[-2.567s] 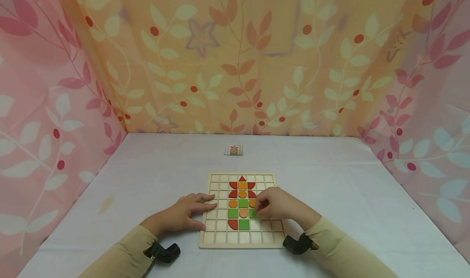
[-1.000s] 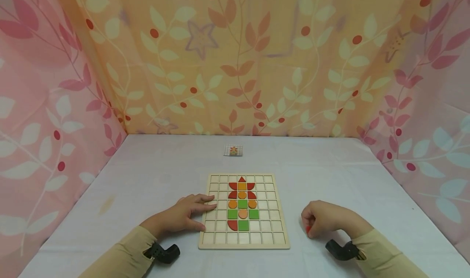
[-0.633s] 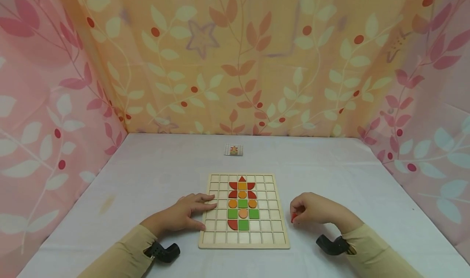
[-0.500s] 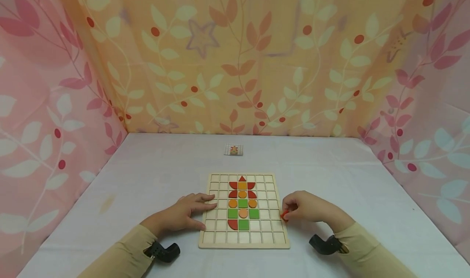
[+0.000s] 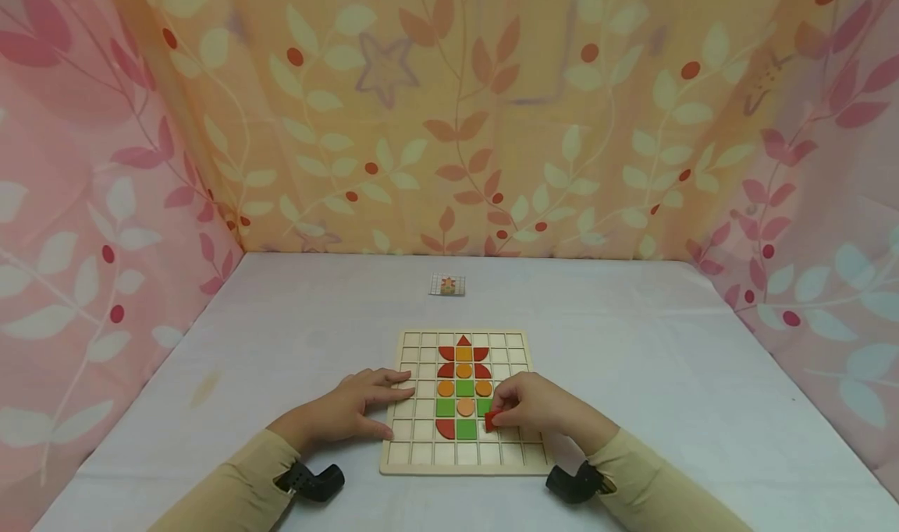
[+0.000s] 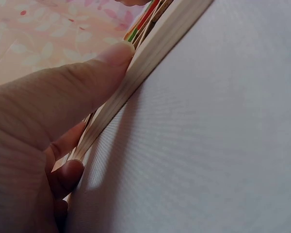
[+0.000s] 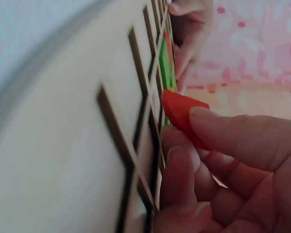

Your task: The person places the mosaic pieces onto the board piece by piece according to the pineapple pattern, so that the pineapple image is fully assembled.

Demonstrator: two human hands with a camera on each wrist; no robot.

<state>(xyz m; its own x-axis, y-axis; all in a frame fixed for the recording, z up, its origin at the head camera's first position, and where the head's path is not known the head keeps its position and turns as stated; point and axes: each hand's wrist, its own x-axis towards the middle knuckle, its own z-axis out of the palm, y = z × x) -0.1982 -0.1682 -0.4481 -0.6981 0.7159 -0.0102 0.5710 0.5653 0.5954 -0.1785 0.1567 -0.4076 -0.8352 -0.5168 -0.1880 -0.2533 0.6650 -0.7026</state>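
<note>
My right hand [image 5: 539, 407] pinches a red tile [image 5: 490, 421] between thumb and fingers over the wooden grid board [image 5: 421, 469]. It is just right of the lowest green square [image 5: 467, 430] and partly covers another green square [image 5: 483, 406]. In the right wrist view the red tile [image 7: 182, 114] is tilted and shows a curved edge. My left hand [image 5: 344, 407] rests at the board's left edge with its fingers extended. The left wrist view has the thumb [image 6: 77, 90] against the board's side. A red quarter-circle tile [image 5: 445, 429] lies left of the lowest green square.
Red, orange and green tiles form a figure up the middle of the board, topped by a red triangle [image 5: 463, 341]. A small card [image 5: 447, 285] with a gridded picture lies farther back on the white tablecloth [image 5: 281, 321]. Floral curtains [image 5: 449, 126] enclose the table.
My right hand went from the board to the table on the right, then came back leftward over the board with a red tile in its fingers. My left hand has stayed put.
</note>
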